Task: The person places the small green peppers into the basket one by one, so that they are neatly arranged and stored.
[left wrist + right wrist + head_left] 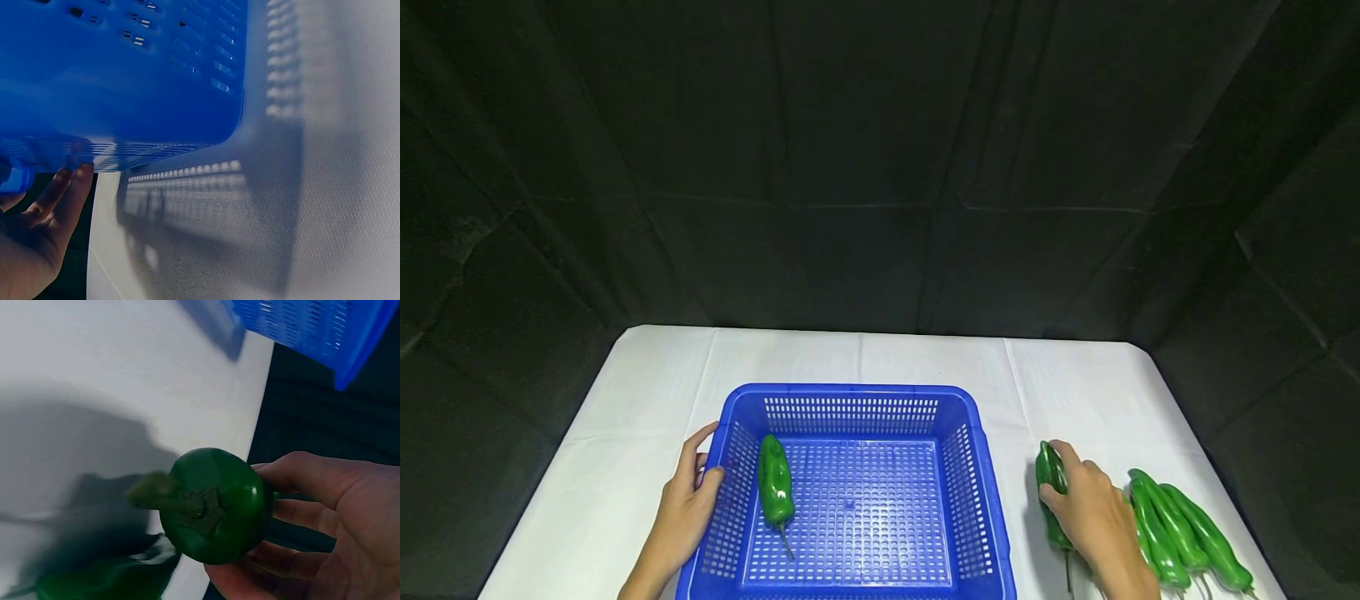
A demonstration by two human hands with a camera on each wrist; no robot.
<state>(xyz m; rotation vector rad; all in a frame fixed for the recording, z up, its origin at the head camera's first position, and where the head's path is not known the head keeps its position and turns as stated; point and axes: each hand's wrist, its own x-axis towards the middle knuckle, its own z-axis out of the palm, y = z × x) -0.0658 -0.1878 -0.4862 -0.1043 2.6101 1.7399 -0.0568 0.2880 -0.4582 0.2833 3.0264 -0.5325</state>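
Left of the blue basket, the left grip pinches its rim. Inside, near the basket's left wall, lies one green pepper. Right of the basket and apart from it, the right grip has closed round the held pepper, whose long axis runs roughly along the basket's right wall, stem toward the person. Farther right of the basket lie the remaining peppers.
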